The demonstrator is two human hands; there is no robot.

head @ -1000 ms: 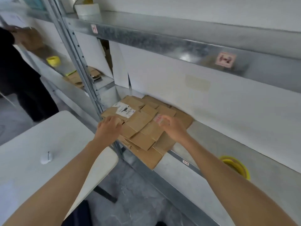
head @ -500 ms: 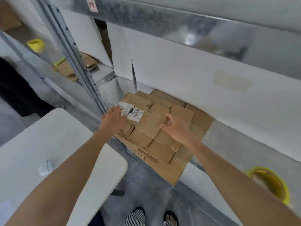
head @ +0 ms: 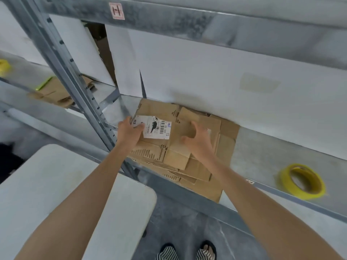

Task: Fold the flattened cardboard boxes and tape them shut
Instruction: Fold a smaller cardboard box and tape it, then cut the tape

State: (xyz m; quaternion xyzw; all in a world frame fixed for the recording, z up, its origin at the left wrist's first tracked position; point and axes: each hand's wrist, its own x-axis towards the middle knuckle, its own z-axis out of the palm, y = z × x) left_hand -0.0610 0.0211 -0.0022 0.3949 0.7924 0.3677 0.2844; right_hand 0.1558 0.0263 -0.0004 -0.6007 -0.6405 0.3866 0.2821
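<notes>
**Both hands at the stack of flattened boxes on the shelf**

The stack of flattened cardboard boxes (head: 189,158) is lying on the metal shelf (head: 281,158), pushed against the white back panel (head: 206,72) and overhanging the shelf's front edge. The left hand (head: 129,134) is gripping the near-left edge of the top box (head: 155,145), its thumb pressing on the white shipping label (head: 156,129) while the fingers are curling out of sight under the cardboard. The right hand (head: 199,141) is hovering just over the top box's right part, fingers spread and open, not clearly touching it.

Compared with half a second ago, the right hand is lifting off the cardboard where it was resting flat, and the left thumb is sliding onto the label.

A yellow tape roll (head: 304,182) is lying on the same shelf, well to the right of the stack. More flattened cardboard (head: 56,92) is lying in the neighbouring shelf bay to the left, beyond the upright post (head: 75,85). A white table (head: 56,194) is standing below the left forearm.
</notes>
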